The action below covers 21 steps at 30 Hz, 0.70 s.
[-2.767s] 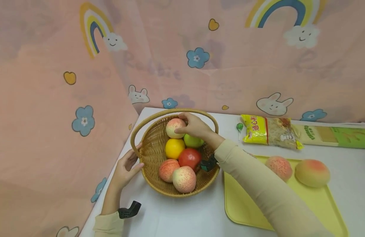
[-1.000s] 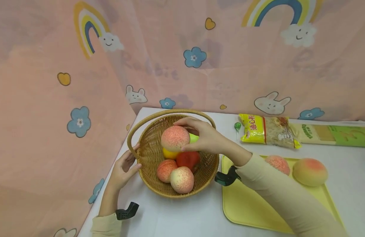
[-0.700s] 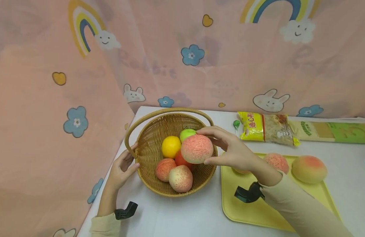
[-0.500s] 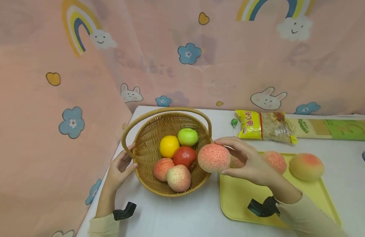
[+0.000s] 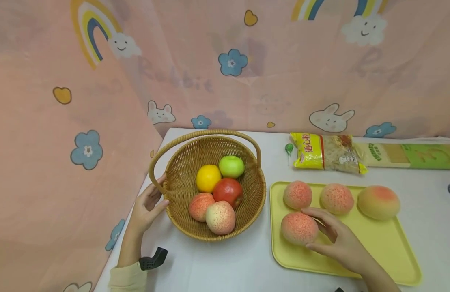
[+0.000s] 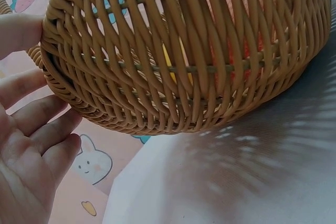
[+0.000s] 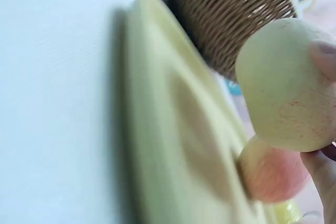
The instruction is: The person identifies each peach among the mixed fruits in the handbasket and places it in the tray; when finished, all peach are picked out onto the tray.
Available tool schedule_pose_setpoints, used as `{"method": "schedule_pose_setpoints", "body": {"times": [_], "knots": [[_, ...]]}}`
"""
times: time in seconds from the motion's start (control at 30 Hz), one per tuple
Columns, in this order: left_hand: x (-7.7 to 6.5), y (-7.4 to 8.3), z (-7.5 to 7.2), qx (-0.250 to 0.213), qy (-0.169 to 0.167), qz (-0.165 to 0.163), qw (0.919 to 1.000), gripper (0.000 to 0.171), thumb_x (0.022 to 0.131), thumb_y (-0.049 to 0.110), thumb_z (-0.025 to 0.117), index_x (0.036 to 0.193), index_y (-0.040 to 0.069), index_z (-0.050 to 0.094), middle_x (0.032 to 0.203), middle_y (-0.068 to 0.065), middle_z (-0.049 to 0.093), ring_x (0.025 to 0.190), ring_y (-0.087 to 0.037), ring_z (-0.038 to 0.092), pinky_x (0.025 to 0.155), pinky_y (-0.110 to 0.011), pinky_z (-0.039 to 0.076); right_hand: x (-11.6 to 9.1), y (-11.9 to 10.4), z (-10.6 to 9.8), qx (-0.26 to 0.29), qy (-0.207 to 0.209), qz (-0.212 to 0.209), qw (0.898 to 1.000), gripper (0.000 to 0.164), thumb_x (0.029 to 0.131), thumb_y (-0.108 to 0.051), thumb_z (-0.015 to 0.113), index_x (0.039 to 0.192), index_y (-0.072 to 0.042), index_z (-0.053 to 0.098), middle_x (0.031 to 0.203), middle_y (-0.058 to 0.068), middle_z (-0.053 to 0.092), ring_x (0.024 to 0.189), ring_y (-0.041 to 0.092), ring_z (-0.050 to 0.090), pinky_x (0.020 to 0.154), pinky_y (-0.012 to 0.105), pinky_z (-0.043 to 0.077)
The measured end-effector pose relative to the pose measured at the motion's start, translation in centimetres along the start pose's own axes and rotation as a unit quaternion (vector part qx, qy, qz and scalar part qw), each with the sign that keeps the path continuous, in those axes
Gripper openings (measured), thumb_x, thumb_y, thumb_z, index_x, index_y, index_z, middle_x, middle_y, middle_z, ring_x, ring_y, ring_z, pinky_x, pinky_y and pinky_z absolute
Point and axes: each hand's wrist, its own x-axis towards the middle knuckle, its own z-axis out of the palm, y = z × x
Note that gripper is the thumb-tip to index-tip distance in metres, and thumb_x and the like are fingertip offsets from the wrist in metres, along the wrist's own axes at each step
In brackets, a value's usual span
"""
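Pink rainbow cloth [image 5: 195,32] hangs behind the white tabletop [image 5: 217,267] and yellow tray [image 5: 385,247]. My left grip [image 5: 146,209] holds the wicker basket [image 5: 181,194], probably to steady it. Over the tray, my right grip [image 5: 339,239] pinches a peach [image 5: 299,228], likely so it won't drop.

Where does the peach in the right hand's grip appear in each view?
Head: lower right, the peach gripped by the right hand.
Left wrist: not in the picture.
Right wrist: on the right, near mid-height.
Shared landmark: the basket, visible in all three.
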Motion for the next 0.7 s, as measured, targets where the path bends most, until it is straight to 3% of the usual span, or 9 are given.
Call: {"method": "schedule_pose_setpoints", "body": {"times": [0.2,0.47,0.6,0.7], "knots": [[0.0,-0.1,-0.2,-0.002,-0.004,-0.002,1.0,0.062,0.081,-0.018,0.053,0.14,-0.011,0.035,0.144,-0.035,0.032,0.135,-0.011,0.04,0.108,-0.018,0.034,-1.1,1.5,0.3,0.003,0.0,-0.003,1.0,0.071,0.07,0.012,0.074,0.134,0.005,0.044,0.133,0.006,0.051,0.126,-0.004,0.043,0.102,0.005,0.032],[0.1,-0.1,-0.1,0.0,0.001,-0.005,1.0,0.063,0.08,-0.018,0.054,0.14,-0.009,0.037,0.143,-0.035,0.034,0.135,-0.011,0.041,0.107,-0.018,0.035,-1.7,1.3,-0.2,-0.036,-0.037,0.075,0.996,0.071,0.077,-0.01,0.076,0.139,-0.009,0.041,0.137,0.014,0.046,0.126,-0.012,0.037,0.1,0.001,0.027],[0.0,-0.1,0.0,0.001,0.002,-0.004,1.0,0.062,0.08,-0.019,0.054,0.139,-0.01,0.037,0.143,-0.035,0.034,0.134,-0.011,0.041,0.107,-0.018,0.035,-1.7,0.9,-0.5,-0.059,-0.062,0.101,0.991,0.075,0.078,-0.019,0.076,0.143,-0.015,0.037,0.144,0.01,0.043,0.126,-0.018,0.032,0.098,-0.001,0.024],[0.0,-0.1,0.0,0.003,-0.002,-0.009,0.9999,0.062,0.081,-0.018,0.054,0.139,-0.011,0.036,0.143,-0.036,0.034,0.134,-0.01,0.041,0.108,-0.018,0.035,-1.4,0.4,-0.7,-0.076,-0.065,0.1,0.99,0.077,0.08,-0.019,0.075,0.145,-0.017,0.035,0.146,0.0,0.041,0.126,-0.019,0.03,0.098,-0.001,0.024]]}}
